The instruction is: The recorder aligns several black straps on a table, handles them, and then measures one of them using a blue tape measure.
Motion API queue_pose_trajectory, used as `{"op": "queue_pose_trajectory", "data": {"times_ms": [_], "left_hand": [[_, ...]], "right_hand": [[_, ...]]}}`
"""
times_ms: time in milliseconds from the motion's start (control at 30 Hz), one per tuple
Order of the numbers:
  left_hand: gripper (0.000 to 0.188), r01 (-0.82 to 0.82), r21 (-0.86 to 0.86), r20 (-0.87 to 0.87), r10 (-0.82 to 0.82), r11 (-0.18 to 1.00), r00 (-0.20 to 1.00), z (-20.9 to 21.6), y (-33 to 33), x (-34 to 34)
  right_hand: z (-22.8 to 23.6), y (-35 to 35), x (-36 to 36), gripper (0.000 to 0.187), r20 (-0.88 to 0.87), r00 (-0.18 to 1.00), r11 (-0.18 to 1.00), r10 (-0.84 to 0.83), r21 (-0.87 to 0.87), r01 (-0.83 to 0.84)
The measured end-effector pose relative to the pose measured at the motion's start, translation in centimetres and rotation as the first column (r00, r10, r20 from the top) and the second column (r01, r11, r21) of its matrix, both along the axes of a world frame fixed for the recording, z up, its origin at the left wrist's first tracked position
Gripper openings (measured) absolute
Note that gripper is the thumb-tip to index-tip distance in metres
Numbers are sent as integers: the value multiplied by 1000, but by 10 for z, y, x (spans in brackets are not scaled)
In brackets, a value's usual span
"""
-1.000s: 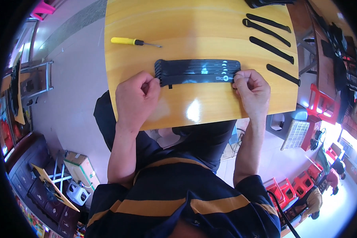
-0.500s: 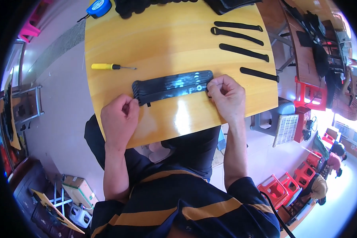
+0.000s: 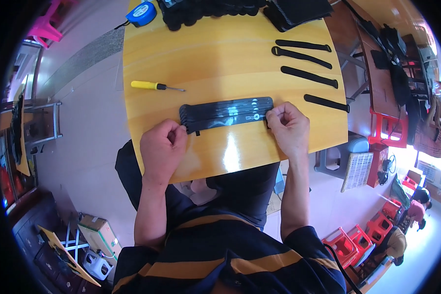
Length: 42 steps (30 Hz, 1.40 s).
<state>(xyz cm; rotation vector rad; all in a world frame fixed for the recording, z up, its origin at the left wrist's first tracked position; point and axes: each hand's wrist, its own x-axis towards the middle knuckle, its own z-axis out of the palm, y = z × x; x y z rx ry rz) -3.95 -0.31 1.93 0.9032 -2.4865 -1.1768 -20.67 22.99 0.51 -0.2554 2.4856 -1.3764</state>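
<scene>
The left hand (image 3: 162, 149) has its thumb and curled forefinger pinched on the near corner of the bundle of black straps (image 3: 220, 115), at the bundle's 8 o'clock. The right hand (image 3: 290, 127), at its 3 o'clock, pinches the other end between thumb and forefinger, remaining fingers folded in. The bundle stretches level between the two, straps overlapping in a shallow fan, the nearest one glossy with white print; whether it rests on the wooden table (image 3: 215, 63) or hangs just above, I cannot tell. A small black tab (image 3: 197, 133) pokes out under its near edge, beside the left fingertips.

Farther out, a yellow-handled screwdriver (image 3: 147, 85) lies at 10 o'clock from the bundle, its shaft pointing right. Four loose black straps (image 3: 309, 77) lie apart from one another between 1 and 3 o'clock. Along the far side sit a blue tape measure (image 3: 141, 14) at 11, a dark heap (image 3: 208, 11) at 12 and a flat black stack (image 3: 301, 12) at 1.
</scene>
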Motion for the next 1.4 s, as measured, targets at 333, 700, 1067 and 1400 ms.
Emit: {"op": "queue_pose_trajectory", "data": {"times_ms": [333,700,1067,1400], "left_hand": [[15,-14,-36,29,15,999,999,-2,0,1],[26,39,-108,139,-24,993,990,7,-6,-2],[39,250,-80,478,-183,965,859,26,-34,-12],[44,162,282,328,-254,946,910,14,-51,-9]], "right_hand": [[5,-7,2,13,-53,999,997,3,73,1],[30,-9,0,32,-208,976,928,56,372,26],[19,-8,18,39,-521,840,928,151,368,62],[3,-68,108,81,-455,604,750,654,498,-436]]}}
